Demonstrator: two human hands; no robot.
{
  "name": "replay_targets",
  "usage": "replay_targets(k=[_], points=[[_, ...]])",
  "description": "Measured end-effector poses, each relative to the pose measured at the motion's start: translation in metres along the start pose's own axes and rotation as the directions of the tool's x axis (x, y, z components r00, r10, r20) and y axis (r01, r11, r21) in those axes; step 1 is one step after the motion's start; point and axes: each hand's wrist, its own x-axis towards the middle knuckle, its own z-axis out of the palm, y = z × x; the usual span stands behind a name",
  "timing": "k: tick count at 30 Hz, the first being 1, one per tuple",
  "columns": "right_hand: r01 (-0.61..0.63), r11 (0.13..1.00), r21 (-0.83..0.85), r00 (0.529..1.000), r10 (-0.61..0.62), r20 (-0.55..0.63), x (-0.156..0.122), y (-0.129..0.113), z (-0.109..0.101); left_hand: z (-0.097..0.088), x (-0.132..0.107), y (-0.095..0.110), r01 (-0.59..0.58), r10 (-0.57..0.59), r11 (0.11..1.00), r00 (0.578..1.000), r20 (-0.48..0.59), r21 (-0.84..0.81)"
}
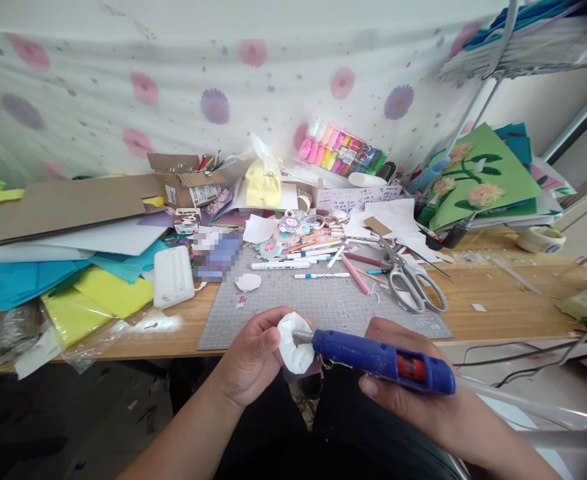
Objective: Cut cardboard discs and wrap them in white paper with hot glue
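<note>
A small crumpled white paper piece [296, 357], roughly round, is pinched in my left hand [256, 353] just off the table's front edge. My right hand [403, 373] is wrapped round a blue glue gun [368, 353], a clear glue stick [533, 403] trailing from its back end. The metal nozzle points left and meets the inner face of the white paper. Whether glue is coming out I cannot tell. On the grey cutting mat [293, 300] beyond my hands lies a white paper disc [248, 283].
Large grey-handled scissors [413, 283] and several markers [321, 275] lie on the mat. At left are a white case [173, 277], coloured sheets and a brown cardboard sheet [73, 203]. A green flower picture [483, 177] leans at right, with cables [528, 363] below it.
</note>
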Motion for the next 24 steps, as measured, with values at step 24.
replay_targets(k=[24], points=[[-0.002, 1.000, -0.012, 0.999, 0.003, 0.041, -0.0009, 0.0019, -0.0017, -0.0023, 0.0006, 0.0016, 0.009, -0.009, 1.000, 0.999, 0.036, -0.009]])
